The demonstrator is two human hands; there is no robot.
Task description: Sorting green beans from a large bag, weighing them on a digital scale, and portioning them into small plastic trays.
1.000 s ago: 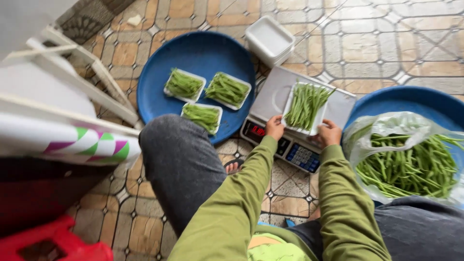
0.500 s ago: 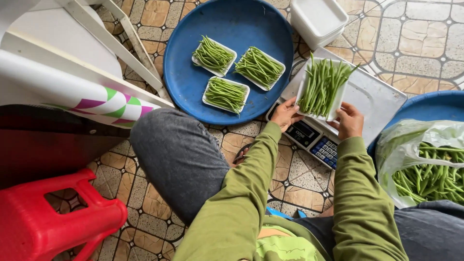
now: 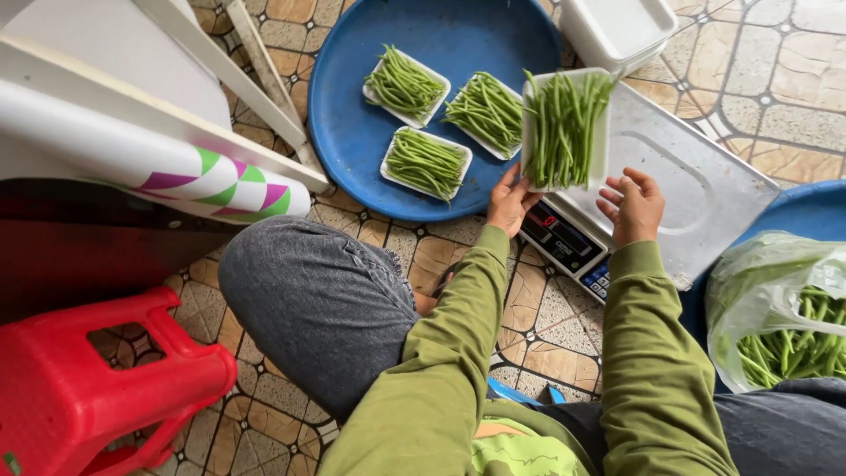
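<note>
— So, what is nearest to the person, if we take the scale (image 3: 670, 198) as the landmark?

— Nearest are the bent knee in grey trousers (image 3: 322, 304) and the two green sleeves, on the near side of the scale. Well to the left of it stands a red plastic stool (image 3: 97, 379). To the right of the scale, a clear plastic bag of loose green beans (image 3: 784, 339) lies in a blue basin, of which only the edge shows.

— And the hands?

— The left hand (image 3: 509, 201) is at the near left corner of the scale. Its fingers are closed on the near edge of a white tray of green beans (image 3: 564, 128), and this tray is over the left part of the metal platform of the scale. If it rests on the platform or is a little above it, I cannot tell. The right hand (image 3: 630, 207) is over the near edge of the scale, just beside the tray. It is open, the fingers spread and curled a little, and it holds nothing.

— What is farther?

— Left of the scale and beyond it lies a big blue round tray (image 3: 352, 132) with three filled white trays (image 3: 426, 161) of beans on it. Beyond the far edge of the scale there is a stack of empty white trays (image 3: 617, 26) on the tiled floor.
</note>
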